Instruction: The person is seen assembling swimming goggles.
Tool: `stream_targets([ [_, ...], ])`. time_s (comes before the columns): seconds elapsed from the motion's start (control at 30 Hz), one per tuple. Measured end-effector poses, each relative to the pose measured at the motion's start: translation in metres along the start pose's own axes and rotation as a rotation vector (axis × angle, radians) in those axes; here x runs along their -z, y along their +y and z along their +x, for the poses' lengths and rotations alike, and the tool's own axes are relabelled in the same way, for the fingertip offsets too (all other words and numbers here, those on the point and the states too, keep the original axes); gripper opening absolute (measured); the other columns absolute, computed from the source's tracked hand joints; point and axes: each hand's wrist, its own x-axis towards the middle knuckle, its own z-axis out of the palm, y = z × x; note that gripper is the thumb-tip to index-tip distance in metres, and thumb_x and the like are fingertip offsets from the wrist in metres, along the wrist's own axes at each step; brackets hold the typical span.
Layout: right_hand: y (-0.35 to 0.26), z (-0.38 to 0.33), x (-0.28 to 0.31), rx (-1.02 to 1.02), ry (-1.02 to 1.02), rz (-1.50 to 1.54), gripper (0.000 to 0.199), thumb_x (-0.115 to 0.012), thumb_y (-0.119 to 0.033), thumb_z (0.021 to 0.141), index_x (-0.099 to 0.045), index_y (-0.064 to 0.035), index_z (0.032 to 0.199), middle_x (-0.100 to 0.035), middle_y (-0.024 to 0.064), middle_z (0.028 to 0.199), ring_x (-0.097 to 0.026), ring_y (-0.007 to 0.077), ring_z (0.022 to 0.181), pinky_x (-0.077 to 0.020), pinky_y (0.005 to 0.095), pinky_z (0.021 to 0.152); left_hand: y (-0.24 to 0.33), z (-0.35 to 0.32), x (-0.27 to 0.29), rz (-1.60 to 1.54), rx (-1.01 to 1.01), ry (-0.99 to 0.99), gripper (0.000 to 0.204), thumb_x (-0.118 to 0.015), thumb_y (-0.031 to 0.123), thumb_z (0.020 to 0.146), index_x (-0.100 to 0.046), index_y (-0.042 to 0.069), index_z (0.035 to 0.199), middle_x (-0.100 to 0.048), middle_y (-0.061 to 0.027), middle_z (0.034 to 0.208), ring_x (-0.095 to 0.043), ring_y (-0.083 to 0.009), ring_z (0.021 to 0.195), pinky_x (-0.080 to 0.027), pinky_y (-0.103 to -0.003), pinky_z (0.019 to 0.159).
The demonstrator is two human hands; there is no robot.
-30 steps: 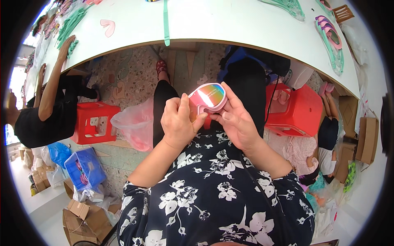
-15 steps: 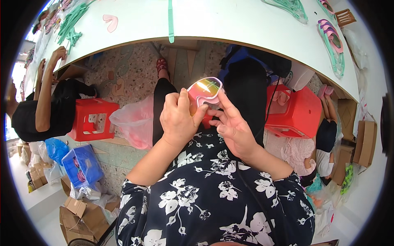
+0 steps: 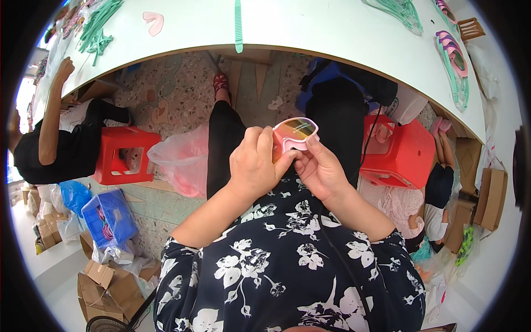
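Between my two hands, above my lap, are swim goggles (image 3: 297, 130) with a pink frame and shiny orange-yellow mirrored lenses. My left hand (image 3: 255, 160) is closed round one side, its fingers covering much of that lens. At the other side, my right hand (image 3: 321, 167) pinches the frame with its thumb near the lens edge and its fingers curled below. The lens between the hands faces up and the nose bridge points toward me. No strap shows on the goggles.
A white table (image 3: 182, 27) curves ahead, bearing a green strap (image 3: 238, 27), a pink U-shaped piece (image 3: 153, 23), a bundle of green straps (image 3: 99, 27) and finished goggles (image 3: 454, 61). Red stools (image 3: 395, 149) stand at both sides. A co-worker (image 3: 50, 146) sits at left; a blue crate (image 3: 110, 218) lies below.
The goggles and both hands have shifted a little right and down. My right fingers, spread before, have now closed on the frame. The co-worker's arm has moved.
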Motion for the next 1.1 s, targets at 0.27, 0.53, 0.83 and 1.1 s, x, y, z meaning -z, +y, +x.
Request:
stream_targets([
  [0.27,0.008,-0.007,-0.021,0.327,-0.056,-0.432,0.042,-0.064,-0.006,0.095,-0.05,-0.0003,0.133,-0.061,0.0098,0.125,-0.061,0.0177,0.113,-0.0466,0.0325,0.102,0.006,-0.003,0.001,-0.029,-0.043,0.042,0.066,-0.08,0.044,0.076,-0.057,-0.004,0.115,-0.057,-0.0149,0.099,-0.064,-0.0276,0.074,-0.054,-0.035,0.056],
  [0.53,0.008,-0.004,-0.021,0.393,-0.058,-0.537,0.038,-0.067,0.0,0.092,-0.052,0.001,0.128,-0.062,0.0099,0.124,-0.062,0.0153,0.112,-0.0506,0.0296,0.096,0.007,-0.004,-0.002,-0.044,-0.059,0.066,0.071,-0.079,0.047,0.076,-0.055,-0.005,0.118,-0.056,-0.0148,0.099,-0.064,-0.0272,0.074,-0.054,-0.035,0.055],
  [0.83,0.009,-0.008,-0.024,0.431,-0.048,-0.579,0.034,-0.067,-0.001,0.092,-0.055,0.0022,0.123,-0.064,0.0092,0.119,-0.063,0.0144,0.108,-0.051,0.0288,0.094,0.008,-0.006,-0.001,-0.056,-0.071,0.082,0.07,-0.078,0.048,0.077,-0.055,-0.004,0.118,-0.056,-0.0151,0.099,-0.064,-0.0277,0.074,-0.054,-0.035,0.055],
  [1.1,0.011,-0.008,-0.025,0.465,-0.007,-0.639,0.032,-0.068,-0.003,0.092,-0.055,0.0025,0.122,-0.065,0.0091,0.117,-0.064,0.013,0.105,-0.0521,0.027,0.09,0.009,-0.008,-0.001,-0.057,-0.05,0.029,0.073,-0.079,0.048,0.075,-0.055,-0.005,0.119,-0.056,-0.0152,0.101,-0.064,-0.0285,0.076,-0.054,-0.036,0.057],
])
